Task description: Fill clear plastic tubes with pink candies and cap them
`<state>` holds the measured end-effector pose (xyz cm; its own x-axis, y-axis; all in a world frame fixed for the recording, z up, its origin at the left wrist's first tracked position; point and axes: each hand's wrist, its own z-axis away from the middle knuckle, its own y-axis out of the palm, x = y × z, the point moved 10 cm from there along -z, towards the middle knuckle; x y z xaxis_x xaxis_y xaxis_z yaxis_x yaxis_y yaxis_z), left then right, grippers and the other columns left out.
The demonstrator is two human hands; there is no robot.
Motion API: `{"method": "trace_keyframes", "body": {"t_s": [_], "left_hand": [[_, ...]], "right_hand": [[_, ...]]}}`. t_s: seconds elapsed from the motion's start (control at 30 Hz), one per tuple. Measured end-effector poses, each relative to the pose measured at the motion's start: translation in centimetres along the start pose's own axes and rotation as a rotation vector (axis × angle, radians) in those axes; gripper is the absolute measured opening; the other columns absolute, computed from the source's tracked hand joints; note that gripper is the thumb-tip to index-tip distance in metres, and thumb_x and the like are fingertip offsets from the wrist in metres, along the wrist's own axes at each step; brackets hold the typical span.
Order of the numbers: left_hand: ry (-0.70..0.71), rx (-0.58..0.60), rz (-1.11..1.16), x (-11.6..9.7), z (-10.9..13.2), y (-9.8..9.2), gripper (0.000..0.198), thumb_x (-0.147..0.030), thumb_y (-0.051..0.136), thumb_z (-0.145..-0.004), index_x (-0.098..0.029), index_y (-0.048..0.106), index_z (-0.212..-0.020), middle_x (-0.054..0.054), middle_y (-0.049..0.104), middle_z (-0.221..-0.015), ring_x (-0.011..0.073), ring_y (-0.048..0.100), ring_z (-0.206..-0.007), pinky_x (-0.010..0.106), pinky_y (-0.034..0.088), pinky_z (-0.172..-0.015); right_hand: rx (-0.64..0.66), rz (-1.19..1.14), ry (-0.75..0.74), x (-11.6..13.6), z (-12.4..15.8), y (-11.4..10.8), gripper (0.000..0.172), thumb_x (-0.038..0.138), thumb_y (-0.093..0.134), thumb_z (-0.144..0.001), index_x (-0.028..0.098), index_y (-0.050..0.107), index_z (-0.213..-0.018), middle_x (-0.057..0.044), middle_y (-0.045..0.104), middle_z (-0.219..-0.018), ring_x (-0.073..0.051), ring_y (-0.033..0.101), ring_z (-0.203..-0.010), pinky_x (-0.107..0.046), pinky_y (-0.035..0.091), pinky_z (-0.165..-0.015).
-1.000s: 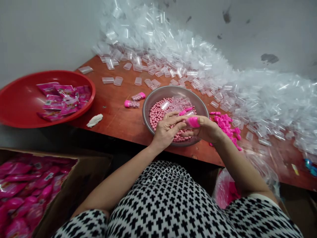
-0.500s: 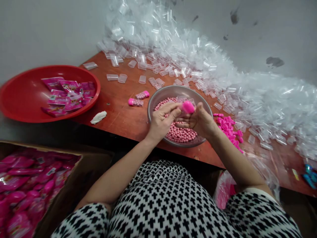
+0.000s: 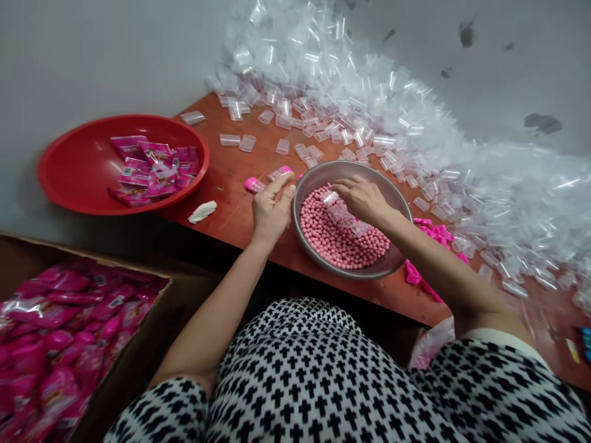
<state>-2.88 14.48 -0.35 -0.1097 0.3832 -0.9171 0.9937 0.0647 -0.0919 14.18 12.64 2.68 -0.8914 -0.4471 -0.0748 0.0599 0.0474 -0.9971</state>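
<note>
My left hand [image 3: 272, 212] is at the table just left of the grey bowl [image 3: 298, 231], thumb and fingers drawn together. A bit of pink cap [image 3: 300, 177] shows past its fingertips, and most of that capped tube is hidden. Beside these fingers lie two bead-filled tubes with pink caps, one nearer [image 3: 255, 184] and one farther [image 3: 281, 173]. Over the bowl, my right hand [image 3: 362, 198] curls its fingertips onto a clear plastic tube [image 3: 330, 197]. Pink beads [image 3: 341, 249] fill much of the bowl, with several more clear tubes [image 3: 360, 228] lying on them.
Loose pink caps [image 3: 434, 234] lie right of the bowl. A large heap of clear tubes [image 3: 397, 111] covers the back of the table. On the left are a red basin [image 3: 78, 163] with pink packets, a white crumpled scrap [image 3: 202, 212] and a box of pink packets [image 3: 60, 344].
My hands have parted. The left has carried the pink-capped tube left toward the other filled tubes, and the right has come down over the tubes in the bowl. The view has shifted slightly.
</note>
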Motion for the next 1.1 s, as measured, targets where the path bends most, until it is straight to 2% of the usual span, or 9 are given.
{"method": "trace_keyframes", "body": {"t_s": [0.1,0.23,0.37,0.5,0.63,0.73,0.87,1.0,1.1], "left_hand": [[-0.008,0.001,0.028,-1.4,1.3,0.0,0.032,-0.036,0.060,-0.085,-0.018,0.068,-0.110,0.007,0.072,-0.108,0.0204,0.067,-0.101,0.036,0.051,-0.094],[0.054,0.044,-0.024,-3.5,2.3,0.3,0.031,-0.034,0.060,-0.086,-0.017,0.069,-0.110,0.007,0.073,-0.105,0.0192,0.069,-0.097,0.033,0.053,-0.091],[0.154,0.070,-0.154,-5.8,2.7,0.8,0.027,-0.030,0.058,-0.087,-0.018,0.069,-0.109,0.006,0.073,-0.105,0.0180,0.068,-0.096,0.032,0.053,-0.090],[0.115,0.207,-0.136,-6.3,2.8,3.5,0.039,-0.026,0.064,-0.083,-0.017,0.063,-0.120,0.008,0.071,-0.109,0.0178,0.069,-0.091,0.031,0.054,-0.085],[0.072,0.310,-0.068,-6.6,3.1,6.8,0.035,-0.028,0.065,-0.081,-0.019,0.065,-0.115,0.007,0.073,-0.104,0.0173,0.069,-0.085,0.029,0.054,-0.080],[0.119,0.357,-0.073,-7.9,3.3,8.4,0.029,-0.030,0.063,-0.082,-0.018,0.068,-0.108,0.006,0.074,-0.098,0.0177,0.068,-0.084,0.028,0.053,-0.080],[0.291,0.542,-0.347,-9.2,3.7,10.5,0.025,-0.035,0.062,-0.082,-0.022,0.071,-0.102,0.006,0.073,-0.095,0.0207,0.067,-0.084,0.032,0.051,-0.081],[0.449,0.828,-0.904,-5.8,5.5,14.0,0.023,-0.030,0.054,-0.083,-0.018,0.069,-0.070,0.010,0.069,-0.072,0.0253,0.067,-0.074,0.036,0.052,-0.072],[0.377,0.883,-0.879,-3.6,6.7,16.7,0.030,-0.023,0.056,-0.079,-0.016,0.058,-0.050,0.010,0.059,-0.051,0.0281,0.067,-0.070,0.038,0.052,-0.073]], "right_hand": [[0.084,0.140,-0.150,1.4,-1.9,1.9,0.039,0.011,0.037,-0.093,0.015,0.056,-0.127,-0.014,0.061,-0.127,-0.028,0.051,-0.114,-0.039,0.040,-0.086],[0.135,0.158,-0.118,0.2,-3.5,3.8,0.030,0.018,0.041,-0.093,0.013,0.063,-0.112,-0.016,0.066,-0.112,-0.029,0.051,-0.108,-0.041,0.038,-0.087],[0.000,-0.121,-0.028,-1.6,-2.7,2.1,0.020,0.022,0.057,-0.086,0.012,0.067,-0.101,-0.013,0.068,-0.099,-0.026,0.056,-0.097,-0.037,0.041,-0.084],[-0.225,-0.822,0.124,-3.3,1.0,-1.0,0.026,0.034,0.066,-0.080,0.016,0.067,-0.099,-0.003,0.068,-0.085,-0.016,0.059,-0.075,-0.030,0.047,-0.071],[-0.232,-1.277,0.177,-1.9,4.9,-2.0,0.039,0.045,0.073,-0.072,0.018,0.068,-0.100,0.001,0.067,-0.078,-0.013,0.060,-0.069,-0.028,0.053,-0.066],[-0.241,-1.345,0.240,-2.4,7.6,-2.3,0.041,0.047,0.077,-0.068,0.018,0.071,-0.097,0.001,0.068,-0.077,-0.013,0.062,-0.069,-0.028,0.056,-0.068],[-0.395,-1.303,0.415,-7.8,12.8,-2.4,0.039,0.046,0.078,-0.066,0.017,0.072,-0.092,-0.002,0.071,-0.083,-0.014,0.064,-0.073,-0.027,0.057,-0.068],[-0.542,-1.188,0.589,-13.3,19.1,-1.5,0.034,0.045,0.075,-0.069,0.017,0.071,-0.088,-0.002,0.070,-0.077,-0.014,0.065,-0.070,-0.026,0.056,-0.064],[-0.575,-1.156,0.668,-15.3,22.5,0.3,0.029,0.041,0.072,-0.071,0.017,0.071,-0.087,-0.002,0.070,-0.077,-0.014,0.064,-0.069,-0.027,0.055,-0.063]]}}
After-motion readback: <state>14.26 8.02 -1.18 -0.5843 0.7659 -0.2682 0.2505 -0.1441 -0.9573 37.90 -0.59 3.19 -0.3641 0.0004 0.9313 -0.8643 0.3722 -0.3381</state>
